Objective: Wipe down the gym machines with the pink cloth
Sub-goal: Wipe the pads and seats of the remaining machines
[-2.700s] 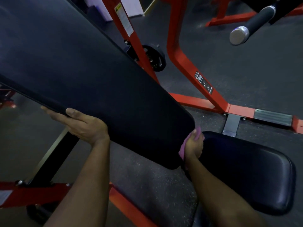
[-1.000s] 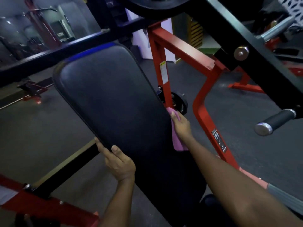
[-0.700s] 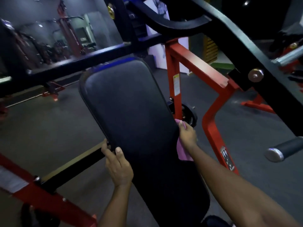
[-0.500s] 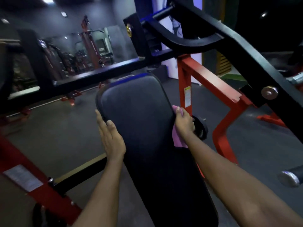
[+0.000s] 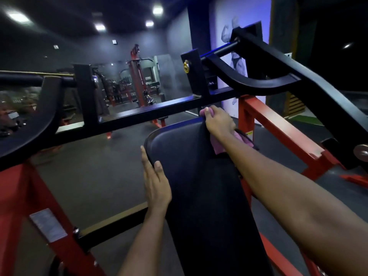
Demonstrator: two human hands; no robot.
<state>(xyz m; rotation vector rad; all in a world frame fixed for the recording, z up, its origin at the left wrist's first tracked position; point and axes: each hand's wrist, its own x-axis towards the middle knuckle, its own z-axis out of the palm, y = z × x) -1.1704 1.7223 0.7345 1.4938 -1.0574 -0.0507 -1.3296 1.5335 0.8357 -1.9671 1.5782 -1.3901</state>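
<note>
1. Head view: the right hand (image 5: 218, 121) is up at the top right corner of the back pad (image 5: 199, 176), fingers curled round the pink cloth (image 5: 218, 147), which is bunched under the palm and trails down the pad's right edge.
2. The left hand (image 5: 156, 184) lies flat along the pad's left edge, fingers straight and together, thumb on the front face.
3. A black crossbar (image 5: 139, 116) runs just above the pad; the red frame (image 5: 278, 132) stands to the right.

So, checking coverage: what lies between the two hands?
Head view: only the black pad lies between the left hand and the right hand gripping the pink cloth.
</note>
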